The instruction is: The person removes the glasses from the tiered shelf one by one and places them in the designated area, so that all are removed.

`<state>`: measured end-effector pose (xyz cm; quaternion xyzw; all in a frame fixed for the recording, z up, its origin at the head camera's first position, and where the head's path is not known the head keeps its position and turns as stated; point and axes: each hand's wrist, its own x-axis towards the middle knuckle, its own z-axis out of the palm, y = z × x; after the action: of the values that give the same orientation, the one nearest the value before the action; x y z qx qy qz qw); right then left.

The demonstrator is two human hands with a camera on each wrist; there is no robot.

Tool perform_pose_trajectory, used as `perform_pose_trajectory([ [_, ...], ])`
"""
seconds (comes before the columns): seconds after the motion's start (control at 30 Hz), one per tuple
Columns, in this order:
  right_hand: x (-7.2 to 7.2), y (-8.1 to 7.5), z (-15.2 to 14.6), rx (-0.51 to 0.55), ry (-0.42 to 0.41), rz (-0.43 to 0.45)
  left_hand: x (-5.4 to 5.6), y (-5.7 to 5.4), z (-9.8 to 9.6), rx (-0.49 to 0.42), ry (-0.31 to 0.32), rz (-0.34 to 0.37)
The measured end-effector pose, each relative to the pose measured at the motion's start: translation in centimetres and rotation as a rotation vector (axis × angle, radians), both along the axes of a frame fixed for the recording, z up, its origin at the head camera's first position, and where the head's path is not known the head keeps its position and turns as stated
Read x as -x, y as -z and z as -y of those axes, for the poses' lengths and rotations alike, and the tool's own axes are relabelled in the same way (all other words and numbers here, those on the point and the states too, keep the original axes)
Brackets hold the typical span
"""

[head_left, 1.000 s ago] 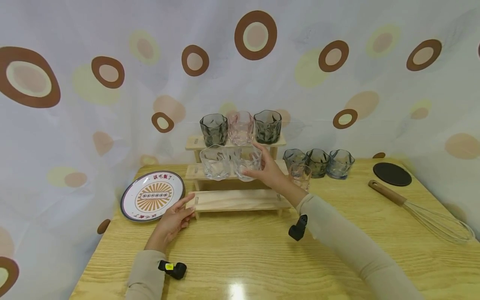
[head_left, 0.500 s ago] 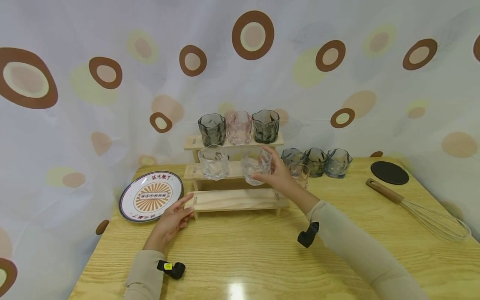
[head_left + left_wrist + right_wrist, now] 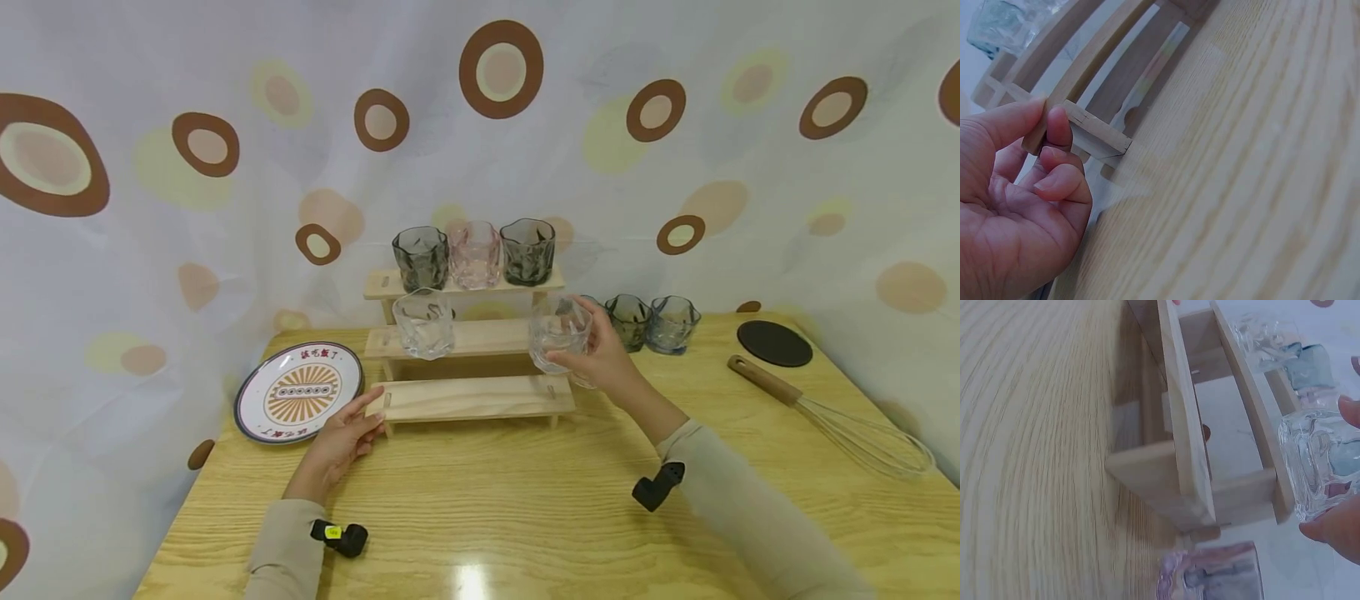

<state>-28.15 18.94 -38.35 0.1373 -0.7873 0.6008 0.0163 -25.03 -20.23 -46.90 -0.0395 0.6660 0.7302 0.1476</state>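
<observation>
A three-step wooden rack (image 3: pixel 472 400) stands on the table. My left hand (image 3: pixel 341 437) pinches the left end of its lowest step, thumb on top and fingers beneath, as the left wrist view shows. My right hand (image 3: pixel 607 358) grips a clear glass (image 3: pixel 553 337) between thumb and fingers, by the right end of the middle step. A second clear glass (image 3: pixel 423 327) stands at that step's left. Along the top step are a dark grey glass (image 3: pixel 422 260), a pink glass (image 3: pixel 475 257) and another dark grey glass (image 3: pixel 528 253).
Right of the rack stand a grey glass (image 3: pixel 628 323), a bluish glass (image 3: pixel 672 325) and a pinkish glass (image 3: pixel 1210 575), mostly hidden by my right hand in the head view. A plate (image 3: pixel 251 412) lies left; a whisk (image 3: pixel 768 382) and black disc (image 3: pixel 775 343) lie right.
My right hand has carried the clear glass rightward along the middle step, away from the other clear glass. The left hand has kept its hold on the rack.
</observation>
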Motion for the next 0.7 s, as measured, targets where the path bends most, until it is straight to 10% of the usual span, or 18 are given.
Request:
perform_pose_trajectory([
  [0.7,-1.6,0.8,-7.5,-0.037,0.144,0.027,0.0,-0.1,0.0,-0.002,0.017,-0.001],
])
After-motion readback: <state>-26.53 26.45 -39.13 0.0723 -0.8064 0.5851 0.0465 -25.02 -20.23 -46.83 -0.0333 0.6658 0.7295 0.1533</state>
